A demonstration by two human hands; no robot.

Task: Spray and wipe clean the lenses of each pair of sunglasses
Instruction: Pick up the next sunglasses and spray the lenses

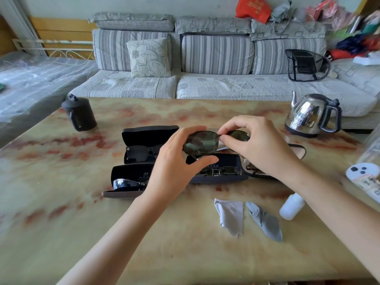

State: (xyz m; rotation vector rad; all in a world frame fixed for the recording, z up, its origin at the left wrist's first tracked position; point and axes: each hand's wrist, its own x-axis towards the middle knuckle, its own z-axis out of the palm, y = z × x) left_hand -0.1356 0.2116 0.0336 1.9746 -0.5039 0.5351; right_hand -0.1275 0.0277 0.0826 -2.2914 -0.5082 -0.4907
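My left grip (174,161) holds the sunglasses (200,144) by one rim; my right grip (261,145) pinches the bridge, I think, so the lenses face me for spraying.

The desk (61,212) is wide and shiny, pale yellow with red blotches. On its far left stands a black pot (81,114) with a lid. On its far right stands a shiny silver kettle (310,116) with a dark handle. At the right edge lies a white thing with black dots (364,179), too blurry to tell what it is. Behind the desk is a long grey striped sofa (226,87). A pillow with a big flower (149,56) leans on its back. A black net back rest (308,64) sits on the sofa, further right. A red bag (254,8) lies on top of the sofa. A pile of colourful things (353,31) fills the far right corner. A clear plastic sheet (37,79) covers the far left.
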